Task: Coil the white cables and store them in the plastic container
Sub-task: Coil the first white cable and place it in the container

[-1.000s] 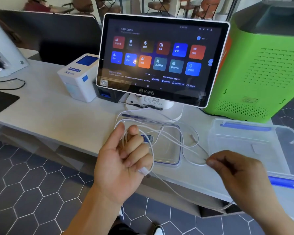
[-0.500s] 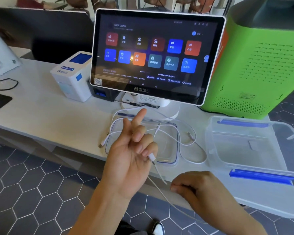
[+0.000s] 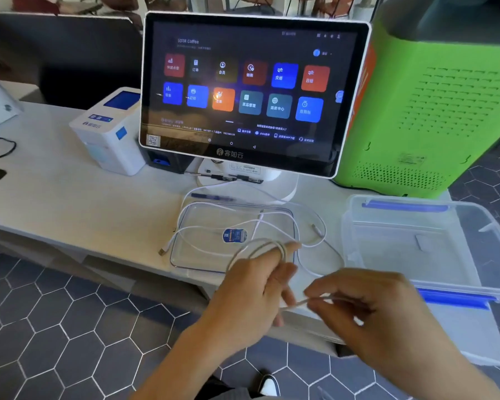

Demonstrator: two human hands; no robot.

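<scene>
My left hand point(image 3: 254, 295) now has white cable point(image 3: 260, 246) looped over its raised fingers; half a second ago those fingers were spread with only the plug end against them. My right hand point(image 3: 370, 310) has come up level with the left and pinches the cable's tail between thumb and fingertips, the strand stretched between both hands. Hands sit closer together than before, just off the counter point(image 3: 70, 203) edge. More white cable point(image 3: 272, 223) lies loose across the clear lid point(image 3: 185, 255). The plastic container point(image 3: 410, 243) stands open to the right, beside the green machine point(image 3: 433, 111), behind it the touchscreen point(image 3: 251, 90).
</scene>
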